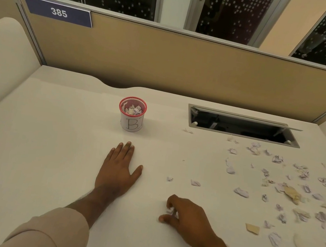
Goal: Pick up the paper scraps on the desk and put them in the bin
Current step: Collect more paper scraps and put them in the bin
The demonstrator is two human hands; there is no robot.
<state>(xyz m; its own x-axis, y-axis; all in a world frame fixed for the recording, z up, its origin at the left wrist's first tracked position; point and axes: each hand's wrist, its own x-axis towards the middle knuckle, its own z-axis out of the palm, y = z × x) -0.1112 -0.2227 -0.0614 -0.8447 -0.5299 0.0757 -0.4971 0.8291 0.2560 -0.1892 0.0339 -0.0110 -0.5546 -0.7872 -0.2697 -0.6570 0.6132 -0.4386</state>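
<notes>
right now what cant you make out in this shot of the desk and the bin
- Head view: how many scraps the right hand grips; its curled fingers cover them.
- How full the bin is; its wall hides everything below the top layer.
- The bin's label past "BI"; it curves out of sight.
- Paper scraps at the right and bottom edges: cut off and blurred.
- Inside the cable hatch: too dark.

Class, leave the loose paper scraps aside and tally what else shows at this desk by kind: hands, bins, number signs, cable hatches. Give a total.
Hands: 2, the left hand and the right hand, which pinches a paper scrap
Bins: 1
Number signs: 1
Cable hatches: 1
Total: 5
</notes>
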